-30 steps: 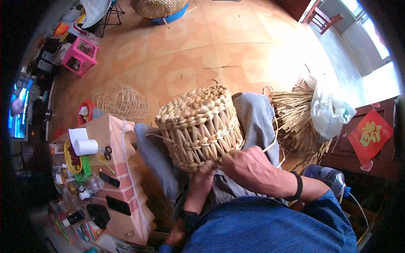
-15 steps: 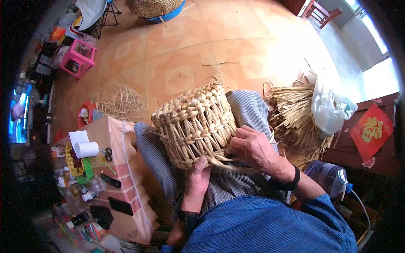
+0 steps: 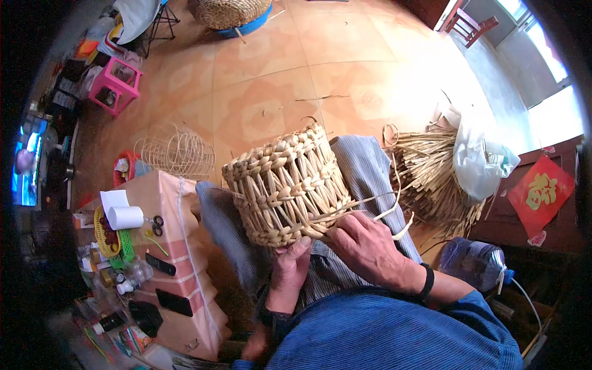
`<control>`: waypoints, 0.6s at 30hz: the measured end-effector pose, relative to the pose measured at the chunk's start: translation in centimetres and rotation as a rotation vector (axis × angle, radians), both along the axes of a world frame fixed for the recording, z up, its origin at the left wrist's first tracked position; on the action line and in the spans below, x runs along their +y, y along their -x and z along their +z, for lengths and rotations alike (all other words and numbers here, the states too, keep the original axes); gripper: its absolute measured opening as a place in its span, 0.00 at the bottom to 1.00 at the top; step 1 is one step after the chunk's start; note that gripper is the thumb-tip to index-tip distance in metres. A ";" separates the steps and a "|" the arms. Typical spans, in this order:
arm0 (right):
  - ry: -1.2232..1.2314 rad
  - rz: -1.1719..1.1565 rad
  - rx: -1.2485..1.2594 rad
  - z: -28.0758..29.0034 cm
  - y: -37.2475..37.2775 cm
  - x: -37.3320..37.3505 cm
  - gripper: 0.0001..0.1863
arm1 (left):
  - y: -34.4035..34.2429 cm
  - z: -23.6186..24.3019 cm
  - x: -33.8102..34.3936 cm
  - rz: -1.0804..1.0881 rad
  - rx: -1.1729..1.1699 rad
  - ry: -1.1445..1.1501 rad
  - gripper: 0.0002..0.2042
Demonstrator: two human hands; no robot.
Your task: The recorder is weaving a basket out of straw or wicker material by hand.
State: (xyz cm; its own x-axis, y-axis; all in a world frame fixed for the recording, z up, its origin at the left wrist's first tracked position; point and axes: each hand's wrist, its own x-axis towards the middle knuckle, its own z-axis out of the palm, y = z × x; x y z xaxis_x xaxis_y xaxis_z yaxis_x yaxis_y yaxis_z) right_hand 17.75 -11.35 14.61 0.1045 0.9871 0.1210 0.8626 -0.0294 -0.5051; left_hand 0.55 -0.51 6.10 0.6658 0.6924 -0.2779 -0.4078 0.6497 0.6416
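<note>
A round basket (image 3: 287,188) of braided straw-coloured plant strands rests tilted on my lap, over striped cloth (image 3: 361,166). My left hand (image 3: 291,265) grips its lower edge, thumb on the outside and fingers hidden beneath. At the basket's lower right, my right hand (image 3: 364,246) is closed, knuckles up, pinching a strand (image 3: 319,230) against the braided edge. Loose strand ends (image 3: 394,203) stick out to the right beyond that hand. The tips of the right fingers are mostly hidden.
A cloth-covered table (image 3: 169,246) on the left bears scissors (image 3: 158,226), a paper roll (image 3: 125,217), a phone (image 3: 174,301) and bottles. A bundle of dry stalks (image 3: 425,166) lies right, beside a white plastic bag (image 3: 478,154) and a water jug (image 3: 475,262). A pink stool (image 3: 116,86) stands far left.
My right hand has moved slightly left and down along the basket's lower edge. Loose strands now stick out to the right above it. My left hand stays nearly in place.
</note>
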 end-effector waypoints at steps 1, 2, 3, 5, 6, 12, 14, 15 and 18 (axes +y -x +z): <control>0.016 -0.007 0.025 0.2 0.1 -0.1 0.16 | 0.0 0.1 -0.1 -0.003 0.012 0.009 0.40; 0.029 -0.007 0.029 0.5 0.2 0.0 0.16 | 0.1 -0.3 -0.1 -0.029 0.072 -0.071 0.39; 0.036 -0.002 0.032 1.0 0.5 0.4 0.16 | 0.4 -0.6 -0.1 -0.047 0.133 -0.154 0.38; 0.011 0.025 0.003 1.6 0.7 1.1 0.16 | 0.8 -2.0 0.0 -0.079 0.192 -0.233 0.38; -0.022 0.047 -0.030 1.9 0.3 1.6 0.16 | 0.3 -1.4 0.1 -0.050 0.110 -0.141 0.38; -0.074 -0.050 0.106 2.2 -3.5 5.3 0.14 | -0.9 -1.2 0.4 0.042 0.082 -0.085 0.43; -0.102 -0.082 0.092 1.3 -3.3 5.7 0.14 | -0.5 -1.9 0.3 -0.001 0.236 -0.288 0.44; -0.114 -0.101 0.087 1.0 -3.0 5.9 0.14 | -0.1 -2.7 0.3 -0.038 0.335 -0.403 0.44; -0.138 -0.109 0.022 1.1 -1.9 6.3 0.13 | 1.3 -5.2 0.3 -0.111 0.594 -0.765 0.43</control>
State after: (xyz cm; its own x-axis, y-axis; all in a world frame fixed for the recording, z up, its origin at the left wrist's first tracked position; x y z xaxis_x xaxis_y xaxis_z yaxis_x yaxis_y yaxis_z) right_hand 19.65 -5.02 15.75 0.2143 0.9440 0.2507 0.8468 -0.0516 -0.5295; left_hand -0.74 -0.25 0.94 0.6348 0.7674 -0.0905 0.1569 -0.0133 0.9875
